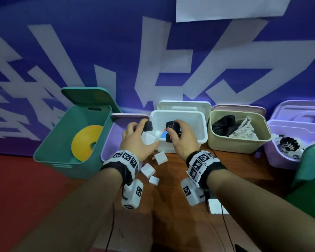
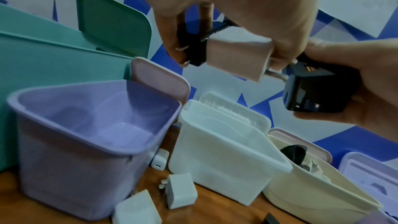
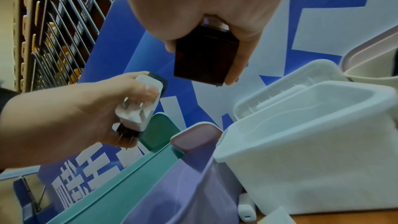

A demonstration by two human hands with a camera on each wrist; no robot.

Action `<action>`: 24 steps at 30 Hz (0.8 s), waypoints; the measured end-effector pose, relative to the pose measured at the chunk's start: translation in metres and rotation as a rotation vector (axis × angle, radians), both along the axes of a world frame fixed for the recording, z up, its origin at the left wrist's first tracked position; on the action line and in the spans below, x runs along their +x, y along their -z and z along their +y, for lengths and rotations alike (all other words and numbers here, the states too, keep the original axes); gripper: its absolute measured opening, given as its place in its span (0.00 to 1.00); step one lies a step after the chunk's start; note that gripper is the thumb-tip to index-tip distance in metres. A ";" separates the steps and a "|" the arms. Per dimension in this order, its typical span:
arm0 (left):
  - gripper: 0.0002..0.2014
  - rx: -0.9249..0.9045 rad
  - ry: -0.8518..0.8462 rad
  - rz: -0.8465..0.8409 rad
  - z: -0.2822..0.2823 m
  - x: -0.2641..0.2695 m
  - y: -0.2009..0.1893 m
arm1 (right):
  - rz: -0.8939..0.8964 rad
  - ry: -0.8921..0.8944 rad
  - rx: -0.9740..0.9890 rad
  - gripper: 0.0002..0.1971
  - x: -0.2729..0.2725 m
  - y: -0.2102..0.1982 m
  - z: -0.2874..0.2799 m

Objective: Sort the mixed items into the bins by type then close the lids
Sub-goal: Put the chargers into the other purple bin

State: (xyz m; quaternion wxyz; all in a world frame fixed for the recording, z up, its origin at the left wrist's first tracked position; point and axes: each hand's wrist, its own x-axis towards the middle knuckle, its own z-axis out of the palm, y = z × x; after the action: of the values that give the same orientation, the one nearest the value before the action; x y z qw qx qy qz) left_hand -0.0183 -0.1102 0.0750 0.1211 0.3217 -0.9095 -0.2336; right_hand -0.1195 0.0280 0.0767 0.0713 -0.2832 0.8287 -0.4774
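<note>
My left hand [image 1: 135, 137] is raised between the lavender bin [image 1: 107, 144] and the white bin [image 1: 195, 122]. It grips a black charger [image 2: 193, 48] and a white charger [image 2: 237, 54] together. My right hand [image 1: 182, 140] hovers at the front of the open white bin and grips a black charger [image 3: 206, 57]; the head view shows a second dark block [image 1: 169, 138] under its fingers. Three white chargers [image 1: 160, 158] [image 1: 147, 170] [image 1: 154, 180] lie on the wooden table below my hands. The lavender bin's inside [image 2: 96, 125] shows nothing in it.
All bin lids stand open against the blue wall. A teal bin [image 1: 49, 148] on the left holds a yellow disc [image 1: 85, 142]. A beige bin [image 1: 240, 142] holds clothes. A second lavender bin [image 1: 280, 153] and a green bin [image 1: 309, 171] stand at right. A white card [image 1: 216, 206] lies near my right wrist.
</note>
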 end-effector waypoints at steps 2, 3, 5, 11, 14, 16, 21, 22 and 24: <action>0.42 0.003 0.014 0.009 -0.020 0.007 -0.005 | 0.021 0.008 -0.005 0.18 0.007 -0.007 -0.019; 0.42 0.013 0.015 0.018 -0.029 0.010 -0.006 | 0.027 0.008 -0.011 0.18 0.009 -0.009 -0.027; 0.42 0.042 0.012 0.051 -0.051 0.015 -0.009 | 0.035 0.010 -0.014 0.18 0.015 -0.014 -0.046; 0.41 0.145 0.003 0.139 -0.105 0.028 -0.002 | 0.024 0.023 0.026 0.19 0.028 -0.009 -0.094; 0.40 0.193 0.018 0.150 -0.126 0.030 0.007 | 0.009 0.028 0.037 0.18 0.031 -0.001 -0.114; 0.40 0.238 0.025 0.162 -0.139 0.030 0.013 | -0.007 0.038 0.035 0.18 0.033 0.005 -0.127; 0.37 0.366 0.040 0.168 -0.161 0.024 0.029 | -0.041 0.047 0.060 0.15 0.032 0.021 -0.148; 0.37 0.394 0.050 0.162 -0.164 0.022 0.033 | -0.049 0.053 0.065 0.14 0.031 0.026 -0.152; 0.38 0.441 0.071 0.124 -0.165 0.019 0.039 | -0.074 0.072 0.074 0.15 0.029 0.034 -0.156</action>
State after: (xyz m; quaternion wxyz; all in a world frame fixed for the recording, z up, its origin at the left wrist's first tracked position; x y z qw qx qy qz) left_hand 0.0003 -0.2748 0.0360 0.0952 0.2933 -0.8380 -0.4501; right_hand -0.0907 -0.1282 0.0424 0.0950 -0.2327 0.8523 -0.4587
